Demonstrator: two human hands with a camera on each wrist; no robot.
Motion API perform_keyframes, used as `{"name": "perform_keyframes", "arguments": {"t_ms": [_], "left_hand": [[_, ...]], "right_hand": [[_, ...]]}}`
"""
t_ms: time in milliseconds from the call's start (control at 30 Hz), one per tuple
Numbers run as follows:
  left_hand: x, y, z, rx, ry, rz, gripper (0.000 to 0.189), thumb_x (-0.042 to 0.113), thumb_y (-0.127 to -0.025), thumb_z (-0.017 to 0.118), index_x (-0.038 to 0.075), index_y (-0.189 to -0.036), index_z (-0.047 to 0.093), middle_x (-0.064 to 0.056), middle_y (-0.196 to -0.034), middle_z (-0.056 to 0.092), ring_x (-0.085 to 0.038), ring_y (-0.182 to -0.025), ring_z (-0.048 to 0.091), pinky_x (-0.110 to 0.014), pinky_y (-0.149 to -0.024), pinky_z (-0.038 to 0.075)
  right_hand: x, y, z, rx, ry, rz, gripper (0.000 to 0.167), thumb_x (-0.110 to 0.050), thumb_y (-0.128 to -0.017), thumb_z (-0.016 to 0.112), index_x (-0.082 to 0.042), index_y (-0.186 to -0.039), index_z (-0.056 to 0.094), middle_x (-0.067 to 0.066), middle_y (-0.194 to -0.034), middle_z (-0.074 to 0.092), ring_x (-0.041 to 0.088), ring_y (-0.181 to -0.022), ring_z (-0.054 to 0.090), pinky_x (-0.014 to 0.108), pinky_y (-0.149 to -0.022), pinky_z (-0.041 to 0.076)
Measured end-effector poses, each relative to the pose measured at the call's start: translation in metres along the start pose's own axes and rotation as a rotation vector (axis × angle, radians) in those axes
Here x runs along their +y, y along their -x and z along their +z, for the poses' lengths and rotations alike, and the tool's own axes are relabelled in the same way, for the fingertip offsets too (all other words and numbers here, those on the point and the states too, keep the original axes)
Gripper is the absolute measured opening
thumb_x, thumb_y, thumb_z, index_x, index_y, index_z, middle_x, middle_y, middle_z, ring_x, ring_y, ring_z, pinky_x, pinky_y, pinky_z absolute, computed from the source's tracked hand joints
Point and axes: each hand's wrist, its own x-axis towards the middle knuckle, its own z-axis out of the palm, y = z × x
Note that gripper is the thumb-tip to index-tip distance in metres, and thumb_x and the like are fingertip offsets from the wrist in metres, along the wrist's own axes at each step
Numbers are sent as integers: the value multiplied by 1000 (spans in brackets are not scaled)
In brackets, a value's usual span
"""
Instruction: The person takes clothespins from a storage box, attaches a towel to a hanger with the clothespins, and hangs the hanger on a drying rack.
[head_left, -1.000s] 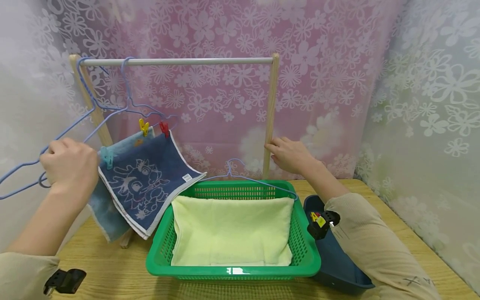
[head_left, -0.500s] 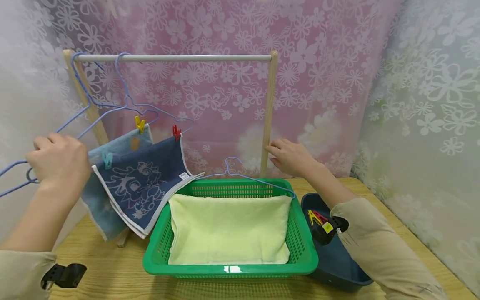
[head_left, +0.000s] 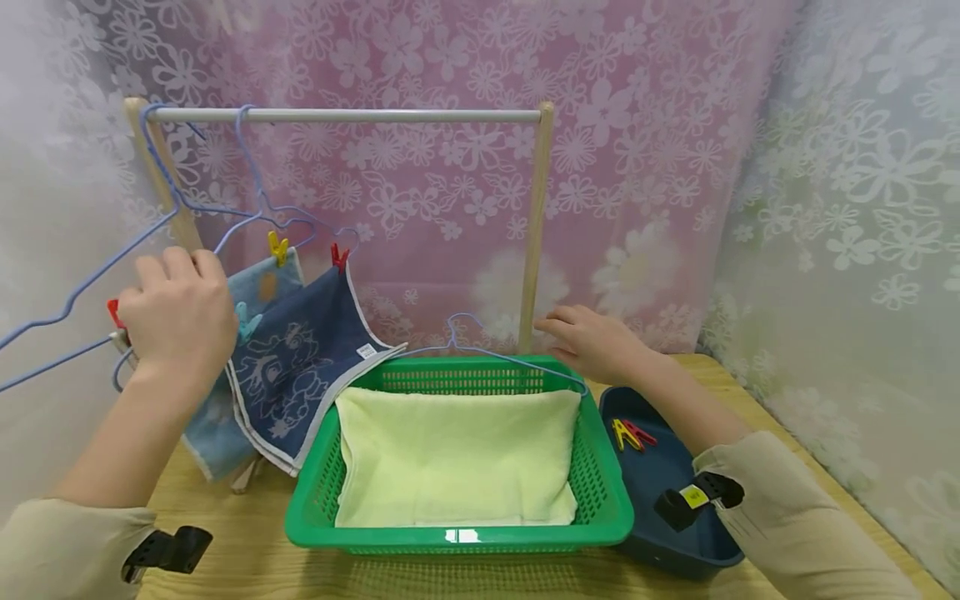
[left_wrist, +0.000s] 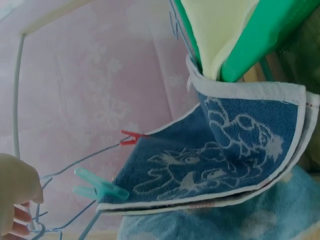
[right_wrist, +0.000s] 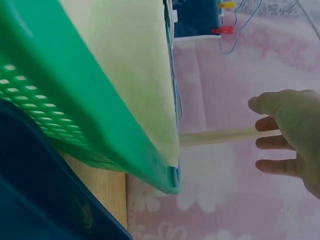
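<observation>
Easing the wide right grip [head_left: 592, 343] off the post [head_left: 535, 233], apparently done steadying it; bringing the left grip [head_left: 178, 312] inward, holding the hanger [head_left: 261, 204], keeping the navy cloth [head_left: 303, 362] clipped below, by the basket [head_left: 390, 538].

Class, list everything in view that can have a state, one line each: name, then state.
Left hand: fingers curled round a blue clothes hanger
Right hand: fingers extended, holding nothing
Dark blue towel: pegged, hanging
Light blue towel: pegged, hanging behind it
Pale yellow towel: folded, in basket
Green basket: upright, filled
Bare hanger: at basket's back rim
Navy bin: uncovered, holding two clothespins
Garment rack: standing
</observation>
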Motion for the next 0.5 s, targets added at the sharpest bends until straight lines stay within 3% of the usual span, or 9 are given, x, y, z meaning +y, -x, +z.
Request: {"name": "perform_keyframes", "arguments": {"t_ms": [133,233,300,400,500], "left_hand": [[8,3,11,266,24,92,33,0,-86,43,-9,-117,42,-34,-109,41,-49,-101,39,-59,-84,35],[18,3,17,397,84,158,27,3,-90,36,-7,-112,46,-31,-112,41,-47,-110,37,-59,-96,26],[27,2,16,397,121,185,25,4,-90,35,-9,-107,48,-30,-108,44,-46,-108,38,-58,-96,26],[41,0,15,341,150,208,20,2,-86,42,-11,-98,51,-29,-100,49,-45,-100,43,-57,-89,31],[55,-1,15,209,181,211,21,5,-81,56,-11,-95,53,-27,-96,54,-43,-93,48,-56,-82,37]], "right_hand": [[-10,14,-5,-69,-53,19,42,-19,-85,67,-7,-124,56,13,-117,55,29,-102,55,40,-75,49],[-18,27,-10,-145,-109,63,45,-22,-87,65,-6,-127,53,14,-121,53,30,-107,53,44,-82,47],[-21,34,-12,-194,-152,100,46,-25,-89,63,-6,-129,51,14,-124,51,32,-110,52,45,-85,46],[-26,44,-13,-257,-209,140,48,-27,-90,60,-5,-132,49,15,-128,49,33,-112,51,46,-87,44],[-29,54,-15,-312,-279,175,52,-31,-91,59,-5,-134,45,16,-129,48,31,-108,54,43,-83,46]]}}
